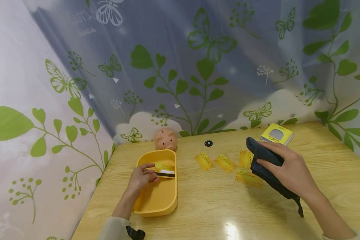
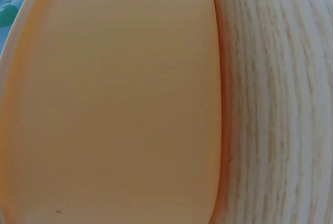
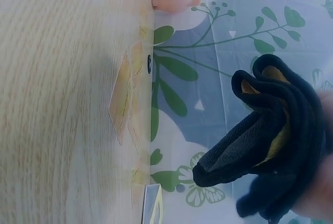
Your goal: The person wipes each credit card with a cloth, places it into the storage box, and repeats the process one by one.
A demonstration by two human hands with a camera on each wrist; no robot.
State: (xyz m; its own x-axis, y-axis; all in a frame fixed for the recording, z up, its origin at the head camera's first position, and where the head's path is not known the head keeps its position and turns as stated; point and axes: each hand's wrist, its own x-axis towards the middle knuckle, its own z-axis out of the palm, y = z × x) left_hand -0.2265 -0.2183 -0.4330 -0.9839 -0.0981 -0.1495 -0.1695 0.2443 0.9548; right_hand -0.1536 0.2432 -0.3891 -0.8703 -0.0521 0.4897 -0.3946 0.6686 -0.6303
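Note:
My left hand (image 1: 140,178) pinches a gold card (image 1: 165,170) with a white panel and a black stripe. The hand reaches over the left rim of a yellow tray (image 1: 176,196), and the card is within the tray's outline near its right wall. The left wrist view shows only the tray's smooth side (image 2: 114,99) and wood grain. On the right, my right hand (image 1: 292,168) grips a dark fabric pouch (image 1: 268,166) above the table, thumb on its near side. In the right wrist view the pouch (image 3: 281,130) has folded layers, its mouth gaping, and a yellowish lining.
Several gold cards (image 1: 225,163) lie on the wooden table (image 1: 204,206), two partly below the pouch. Behind them are a black round chip (image 1: 208,143) and a yellow box (image 1: 276,134). A pink piggy bank (image 1: 166,139) stands behind the tray. A patterned curtain (image 1: 180,66) borders the table.

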